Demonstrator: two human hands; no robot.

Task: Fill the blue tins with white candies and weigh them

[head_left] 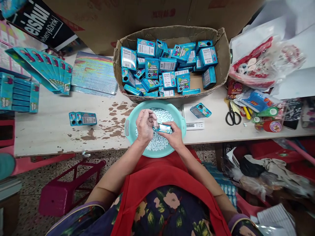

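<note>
Over a light-green basin (157,149) of small pale candies, my right hand (175,135) is closed round a small blue box (163,128), which lies on its side. My left hand (145,127) is at the box's left end with its fingers curled and pressed together; what they hold, if anything, is hidden. Behind the basin a cardboard box (172,95) contains several blue candy boxes. One more blue box (200,110) rests on a white scale (195,126) at the right of the basin.
Blue boxes (83,119) and silvery sheets (94,73) lie to the left, with stacked flattened cartons (44,68) further left. Black scissors (233,113), a phone (292,114) and plastic bags (265,65) are at the right. A magenta stool (57,198) stands below.
</note>
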